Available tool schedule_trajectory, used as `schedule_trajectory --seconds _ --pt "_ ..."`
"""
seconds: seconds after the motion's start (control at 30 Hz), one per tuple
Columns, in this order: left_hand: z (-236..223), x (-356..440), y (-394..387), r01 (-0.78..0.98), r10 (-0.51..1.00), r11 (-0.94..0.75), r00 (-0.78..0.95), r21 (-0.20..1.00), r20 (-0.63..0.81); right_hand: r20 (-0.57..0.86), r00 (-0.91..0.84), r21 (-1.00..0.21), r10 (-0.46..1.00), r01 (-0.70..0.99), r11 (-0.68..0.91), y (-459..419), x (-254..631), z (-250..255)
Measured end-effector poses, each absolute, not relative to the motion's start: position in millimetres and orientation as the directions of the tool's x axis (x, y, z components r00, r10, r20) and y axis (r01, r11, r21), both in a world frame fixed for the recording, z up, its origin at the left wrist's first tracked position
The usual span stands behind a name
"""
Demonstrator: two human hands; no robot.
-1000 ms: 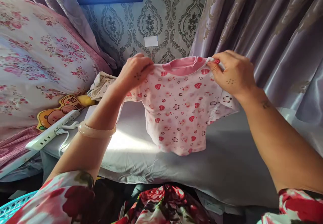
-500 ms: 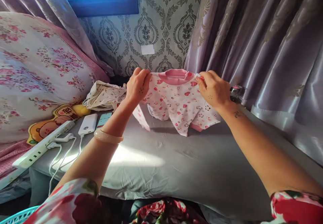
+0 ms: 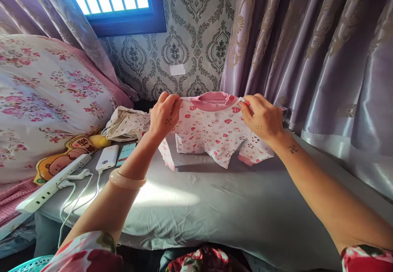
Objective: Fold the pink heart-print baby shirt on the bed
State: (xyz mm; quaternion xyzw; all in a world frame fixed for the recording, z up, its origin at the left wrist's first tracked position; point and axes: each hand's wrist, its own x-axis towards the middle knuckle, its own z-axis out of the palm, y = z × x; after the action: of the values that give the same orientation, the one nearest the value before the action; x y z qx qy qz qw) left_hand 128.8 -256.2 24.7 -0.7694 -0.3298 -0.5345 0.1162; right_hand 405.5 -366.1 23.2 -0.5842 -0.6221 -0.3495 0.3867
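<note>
A small white baby shirt (image 3: 213, 131) with red hearts and a pink collar hangs over the far part of a grey covered surface (image 3: 215, 206). My left hand (image 3: 164, 116) pinches its left shoulder. My right hand (image 3: 262, 116) pinches its right shoulder. Both hands are closed on the cloth and hold it up by the neckline, while the hem and sleeves rest on the grey cover.
A crumpled cream garment (image 3: 127, 122) lies left of the shirt. A white power bank (image 3: 107, 157), a phone (image 3: 125, 153) and a white power strip (image 3: 52, 184) with cables sit at the left edge. A floral pillow (image 3: 46, 96) is left, purple curtains (image 3: 322, 59) right.
Both hands carried the shirt away from me and lowered it, so its hem now rests on the grey cover. My view tilted up, showing the window.
</note>
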Motion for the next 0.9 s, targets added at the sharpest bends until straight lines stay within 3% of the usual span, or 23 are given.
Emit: schedule_trajectory --seconds 0.4,0.5,0.7,0.8,0.9 --pt "49.0 66.8 -357.7 0.655 0.213 -0.754 0.188 0.039 0.959 0.915 -0.24 0.194 0.323 0.966 0.17 -450.1 372.3 53.2" --pt "68.6 51.9 -383.7 0.693 0.274 -0.718 0.192 0.067 0.942 0.919 -0.252 0.202 0.303 0.961 0.187 -472.7 362.9 70.6" --pt "88.8 45.6 -367.8 0.615 0.434 -0.769 0.302 0.175 0.849 0.878 -0.14 0.023 0.457 0.967 0.253 -461.6 360.1 80.6" --pt "65.9 61.6 -321.1 0.629 0.549 -0.746 0.396 0.218 0.736 0.805 -0.14 -0.04 0.577 0.957 0.288 -421.5 373.4 54.9" --pt "19.6 89.4 -270.1 0.688 0.677 -0.687 0.49 0.233 0.549 0.67 -0.1 -0.025 0.735 0.987 0.157 -376.9 390.6 10.5"
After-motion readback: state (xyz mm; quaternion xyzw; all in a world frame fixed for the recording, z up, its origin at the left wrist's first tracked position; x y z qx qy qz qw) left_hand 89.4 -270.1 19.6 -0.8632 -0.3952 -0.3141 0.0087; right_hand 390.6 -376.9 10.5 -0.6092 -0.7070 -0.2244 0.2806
